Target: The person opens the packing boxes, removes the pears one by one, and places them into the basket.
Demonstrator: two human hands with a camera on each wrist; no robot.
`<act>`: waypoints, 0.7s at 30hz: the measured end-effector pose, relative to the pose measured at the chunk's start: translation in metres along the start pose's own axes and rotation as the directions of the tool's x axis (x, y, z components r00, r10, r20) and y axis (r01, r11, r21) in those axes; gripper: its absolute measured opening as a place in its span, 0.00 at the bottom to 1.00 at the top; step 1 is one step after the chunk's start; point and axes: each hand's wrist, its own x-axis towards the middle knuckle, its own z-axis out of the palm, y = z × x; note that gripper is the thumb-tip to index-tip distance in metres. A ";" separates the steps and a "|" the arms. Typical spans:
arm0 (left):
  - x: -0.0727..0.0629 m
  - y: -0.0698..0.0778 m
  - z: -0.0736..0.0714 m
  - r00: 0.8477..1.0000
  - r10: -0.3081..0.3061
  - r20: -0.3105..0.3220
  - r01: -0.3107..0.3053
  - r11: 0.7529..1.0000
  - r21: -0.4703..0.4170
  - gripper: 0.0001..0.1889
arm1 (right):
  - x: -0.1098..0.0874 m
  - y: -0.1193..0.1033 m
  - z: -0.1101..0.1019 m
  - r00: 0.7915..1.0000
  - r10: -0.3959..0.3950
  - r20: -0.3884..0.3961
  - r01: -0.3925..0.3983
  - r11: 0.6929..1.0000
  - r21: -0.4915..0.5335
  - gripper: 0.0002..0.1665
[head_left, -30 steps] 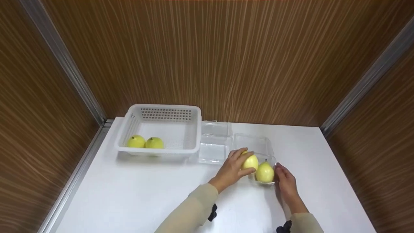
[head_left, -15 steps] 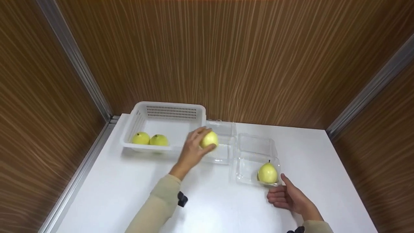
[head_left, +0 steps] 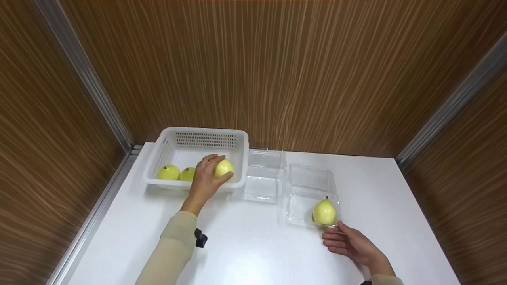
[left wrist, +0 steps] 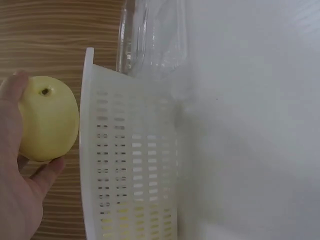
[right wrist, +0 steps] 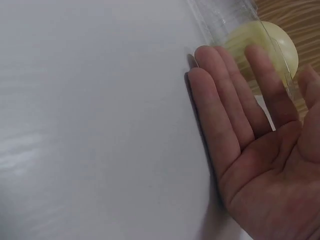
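My left hand grips a yellow-green pear between thumb and fingers, over the front right part of the white basket. In the left wrist view, that pear is held above the basket's rim. Two more pears sit in the basket's front left; my hand partly covers one. Another pear stands, stem up, in the right side of an open clear plastic box. By that box's front right corner rests my right hand, its fingers extended along the table.
A second open clear box lies between the basket and the box with the pear. Wood-grain panels enclose the white table at the back and both sides.
My left hand has lifted the pear out of the right clear box and carried it left to over the basket. My right hand has let go of the box and moved slightly toward me.
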 end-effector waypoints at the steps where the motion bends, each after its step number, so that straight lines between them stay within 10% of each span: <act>1: 0.000 -0.003 -0.001 1.000 -0.011 -0.003 0.011 1.000 0.000 0.31 | -0.001 0.001 -0.001 1.000 -0.008 0.011 0.008 1.000 0.007 0.40; 21: 0.005 -0.044 -0.007 0.992 -0.126 0.011 0.125 0.991 0.048 0.27 | 0.003 0.002 0.002 0.997 -0.060 0.040 0.052 0.984 0.170 0.32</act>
